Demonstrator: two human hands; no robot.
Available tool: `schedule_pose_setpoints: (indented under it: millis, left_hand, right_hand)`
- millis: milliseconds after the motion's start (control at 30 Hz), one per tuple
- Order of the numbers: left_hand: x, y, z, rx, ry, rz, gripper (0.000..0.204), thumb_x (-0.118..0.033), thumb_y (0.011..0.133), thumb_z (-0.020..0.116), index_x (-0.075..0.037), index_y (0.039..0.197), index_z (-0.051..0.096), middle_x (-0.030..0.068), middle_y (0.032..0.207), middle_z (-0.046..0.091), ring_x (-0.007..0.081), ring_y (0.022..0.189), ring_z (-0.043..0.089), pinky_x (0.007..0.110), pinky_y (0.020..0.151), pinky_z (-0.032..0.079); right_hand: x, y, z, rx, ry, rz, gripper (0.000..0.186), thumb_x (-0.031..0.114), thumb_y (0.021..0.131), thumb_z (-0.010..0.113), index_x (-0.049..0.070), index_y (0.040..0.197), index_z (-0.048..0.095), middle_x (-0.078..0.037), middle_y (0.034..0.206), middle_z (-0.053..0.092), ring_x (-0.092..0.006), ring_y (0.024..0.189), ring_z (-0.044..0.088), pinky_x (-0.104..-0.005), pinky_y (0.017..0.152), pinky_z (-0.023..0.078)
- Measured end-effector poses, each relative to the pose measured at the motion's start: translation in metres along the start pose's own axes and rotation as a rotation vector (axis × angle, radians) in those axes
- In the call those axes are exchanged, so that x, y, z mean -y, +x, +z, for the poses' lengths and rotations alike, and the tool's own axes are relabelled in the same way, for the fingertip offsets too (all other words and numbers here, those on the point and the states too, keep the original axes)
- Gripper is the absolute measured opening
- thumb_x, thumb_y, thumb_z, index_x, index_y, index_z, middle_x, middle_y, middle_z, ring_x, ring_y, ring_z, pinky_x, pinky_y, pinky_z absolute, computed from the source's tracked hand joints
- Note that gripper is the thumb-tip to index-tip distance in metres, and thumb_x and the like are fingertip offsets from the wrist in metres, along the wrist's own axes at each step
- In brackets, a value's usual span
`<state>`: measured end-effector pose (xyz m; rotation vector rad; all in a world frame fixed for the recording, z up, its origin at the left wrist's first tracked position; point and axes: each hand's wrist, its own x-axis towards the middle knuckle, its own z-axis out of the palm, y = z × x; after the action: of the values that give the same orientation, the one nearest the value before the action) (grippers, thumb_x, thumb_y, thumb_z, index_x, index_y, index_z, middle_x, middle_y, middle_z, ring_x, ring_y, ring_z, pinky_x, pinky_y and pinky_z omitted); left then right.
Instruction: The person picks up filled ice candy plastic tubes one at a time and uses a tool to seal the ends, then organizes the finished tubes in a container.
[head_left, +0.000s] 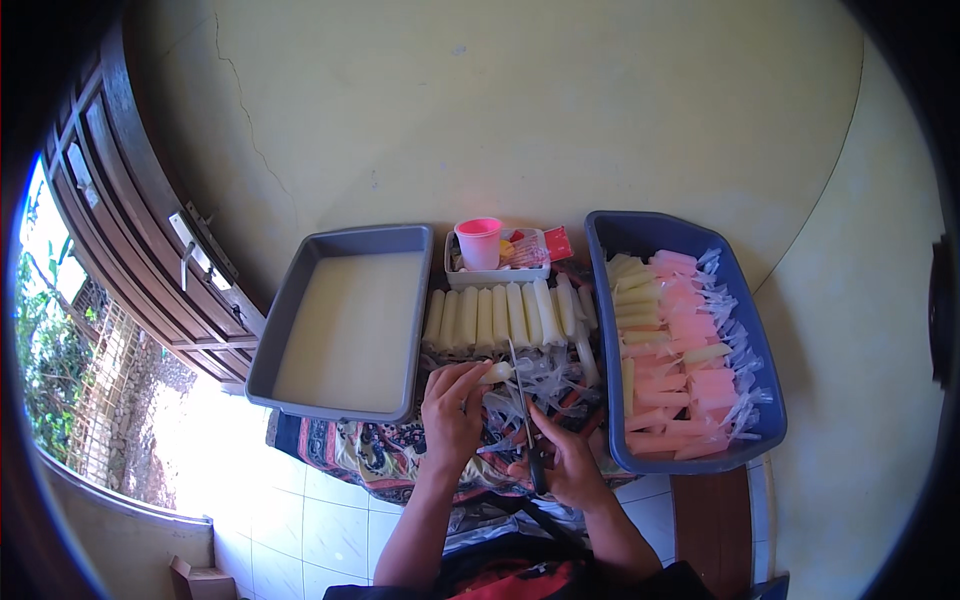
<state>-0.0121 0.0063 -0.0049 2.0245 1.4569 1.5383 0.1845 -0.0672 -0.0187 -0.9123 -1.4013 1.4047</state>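
My left hand (pixel 450 410) is closed on a pale filled plastic tube (pixel 495 372), whose end points right. My right hand (pixel 555 455) grips black-handled scissors (pixel 535 460), their blades raised beside that tube's end; whether they touch it is unclear. Clear plastic scraps (pixel 545 385) lie beneath the hands on patterned cloth (pixel 355 455). Just behind them a row of white filled tubes (pixel 487 318) lies side by side.
A grey tray of milky liquid (pixel 258 385) stands left, a blue tub of pink and cream tubes (pixel 775 395) right. Behind sits a white container (pixel 510 272) with a pink cup (pixel 478 247). An open wooden door (pixel 130 200) is at left, a wall behind.
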Motion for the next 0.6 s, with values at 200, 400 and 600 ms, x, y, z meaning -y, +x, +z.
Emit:
schedule_pose_setpoints:
  millis: [200,400,600]
  left_hand:
    - [0.002,-0.002,-0.002,0.002,0.027,0.02,0.041,0.006,0.084,0.079,-0.009,0.123,0.083,0.011,0.115,0.079,0.0329,0.112,0.072,0.043,0.099,0.057]
    - [0.007,-0.01,0.002,0.034,0.029,-0.003,0.042,0.006,0.083,0.078,-0.008,0.122,0.083,0.0116,0.116,0.078,0.0334,0.111,0.072,0.043,0.1,0.058]
    - [0.012,-0.014,0.005,0.041,0.019,-0.022,0.043,0.008,0.084,0.078,-0.009,0.123,0.083,0.012,0.115,0.078,0.0331,0.111,0.072,0.043,0.098,0.058]
  right_hand:
    - [-0.002,0.003,0.002,-0.026,-0.094,-0.006,0.106,0.009,0.087,0.095,-0.001,0.172,0.034,-0.007,0.122,0.07,-0.0111,0.107,0.068,-0.0264,0.093,0.057]
    - [-0.011,0.004,-0.004,-0.023,-0.215,-0.053,0.106,0.012,0.087,0.095,-0.002,0.172,0.033,-0.007,0.12,0.07,-0.0105,0.105,0.068,-0.027,0.093,0.056]
    - [-0.013,0.0,-0.001,-0.023,-0.143,0.01,0.106,0.0,0.087,0.093,0.003,0.174,0.031,-0.002,0.119,0.064,-0.0064,0.091,0.065,-0.0234,0.078,0.057]
